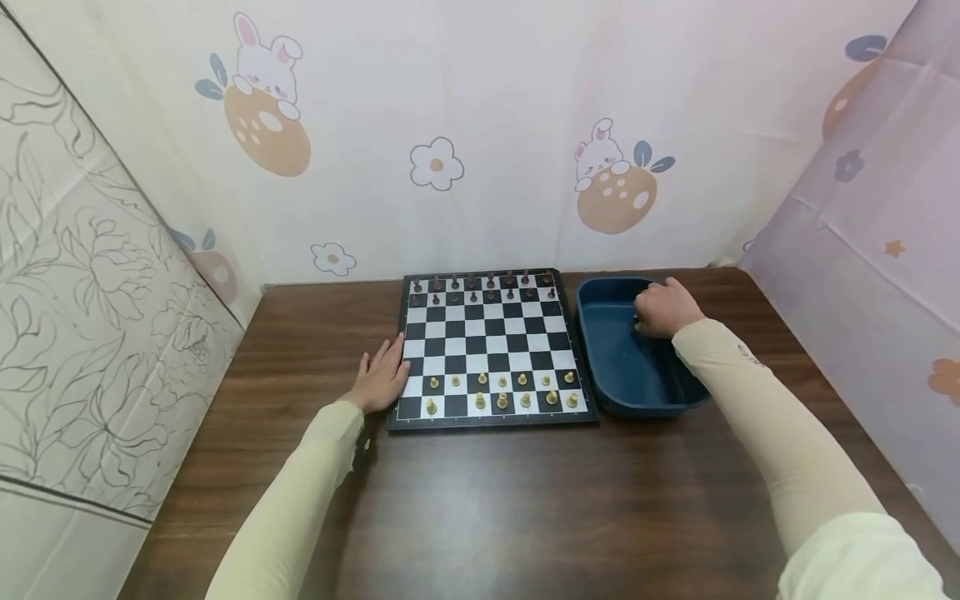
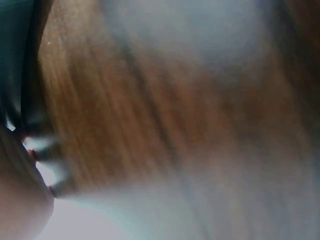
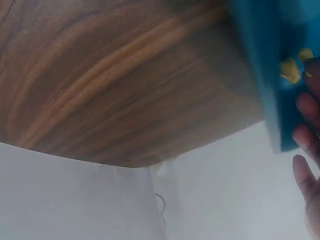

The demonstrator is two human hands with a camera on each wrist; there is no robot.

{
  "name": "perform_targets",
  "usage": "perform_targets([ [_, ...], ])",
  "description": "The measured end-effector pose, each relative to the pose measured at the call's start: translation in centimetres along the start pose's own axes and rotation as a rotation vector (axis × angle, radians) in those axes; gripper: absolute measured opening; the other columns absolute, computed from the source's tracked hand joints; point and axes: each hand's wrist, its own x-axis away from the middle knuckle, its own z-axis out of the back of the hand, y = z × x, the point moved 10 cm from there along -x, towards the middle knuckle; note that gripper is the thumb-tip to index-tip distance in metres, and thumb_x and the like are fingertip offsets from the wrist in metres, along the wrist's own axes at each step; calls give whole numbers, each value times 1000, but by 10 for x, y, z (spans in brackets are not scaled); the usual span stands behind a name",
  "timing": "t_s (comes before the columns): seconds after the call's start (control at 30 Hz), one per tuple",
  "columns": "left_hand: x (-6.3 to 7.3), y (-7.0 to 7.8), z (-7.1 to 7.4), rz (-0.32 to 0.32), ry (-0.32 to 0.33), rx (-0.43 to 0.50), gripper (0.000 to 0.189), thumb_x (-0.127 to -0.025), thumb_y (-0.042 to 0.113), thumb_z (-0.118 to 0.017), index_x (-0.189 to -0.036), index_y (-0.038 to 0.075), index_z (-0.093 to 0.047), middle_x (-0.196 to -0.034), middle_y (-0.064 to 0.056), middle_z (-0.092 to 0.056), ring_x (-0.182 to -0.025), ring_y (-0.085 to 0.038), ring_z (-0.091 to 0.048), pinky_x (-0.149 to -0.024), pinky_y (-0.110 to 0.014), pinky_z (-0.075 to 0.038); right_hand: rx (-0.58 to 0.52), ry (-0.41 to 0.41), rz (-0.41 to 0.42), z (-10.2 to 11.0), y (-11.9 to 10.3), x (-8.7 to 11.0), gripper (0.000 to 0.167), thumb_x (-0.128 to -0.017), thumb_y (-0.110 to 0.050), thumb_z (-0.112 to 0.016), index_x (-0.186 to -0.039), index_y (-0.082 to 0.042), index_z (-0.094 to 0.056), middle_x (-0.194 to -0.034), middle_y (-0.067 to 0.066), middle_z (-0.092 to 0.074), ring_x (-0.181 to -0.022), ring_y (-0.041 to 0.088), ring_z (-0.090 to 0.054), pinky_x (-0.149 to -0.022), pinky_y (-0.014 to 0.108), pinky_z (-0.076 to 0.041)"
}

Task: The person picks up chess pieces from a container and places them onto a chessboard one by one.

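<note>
A black-and-white chessboard (image 1: 495,344) lies on the table, with dark chess pieces (image 1: 473,297) along its far side and yellow ones (image 1: 502,401) along its near side. My left hand (image 1: 381,375) rests with straight fingers on the board's left edge. To the board's right stands a blue plastic bin (image 1: 617,375). Inside it, my right hand (image 1: 666,308) has its fingers curled. A yellow chess piece (image 3: 305,54) shows at its fingertips in the right wrist view, partly hidden by a finger. Another yellow piece (image 3: 289,71) lies beside it.
The brown wooden table (image 1: 480,500) extends in front of the board and out to both sides. A printed curtain (image 1: 510,100) hangs behind the table, with patterned panels (image 1: 97,250) along the left.
</note>
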Motion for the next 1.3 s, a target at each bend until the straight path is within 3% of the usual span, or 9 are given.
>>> perform_targets([
  [0.3, 0, -3, 2, 7, -13, -7, 62, -103, 32, -26, -153, 5, -3, -158, -14, -12, -145, -32, -3, -110, -57, 6, 7, 72, 90, 47, -37, -16, 27, -77, -20, -78, -56, -15, -61, -57, -3, -53, -66, 23, -53, -69, 47, -40],
  [0.6, 2, -2, 6, -2, -16, 6, 61, -103, 31, -27, -153, 5, -4, -158, -13, -12, -144, -32, -4, -110, -57, 6, 51, 48, 129, 69, -90, -44, 17, -76, -14, -72, -60, -15, -65, -71, -1, -60, -66, 20, -49, -64, 36, -31],
  [0.83, 0, -3, 2, -1, -22, -5, 62, -103, 32, -26, -153, 5, -3, -159, -13, -11, -145, -32, -3, -110, -57, 6, 35, 49, 247, 84, -146, -59, 5, -78, -16, -72, -74, -14, -73, -80, 0, -65, -77, 21, -54, -69, 38, -38],
  [1.0, 0, 0, -1, -17, -38, 6, 61, -103, 31, -26, -153, 6, -2, -159, -11, -10, -145, -31, -3, -110, -57, 6, 32, 76, 340, 94, -188, -65, 7, -80, -20, -73, -82, -14, -75, -84, -1, -65, -81, 19, -54, -71, 36, -39],
  [1.3, 3, 4, 4, -25, -51, 3, 60, -104, 30, -27, -153, 6, -3, -159, -12, -9, -144, -32, -5, -110, -58, 3, 48, 117, 509, 113, -260, -78, 7, -83, -22, -71, -82, -16, -74, -85, -3, -64, -80, 16, -53, -75, 35, -42],
])
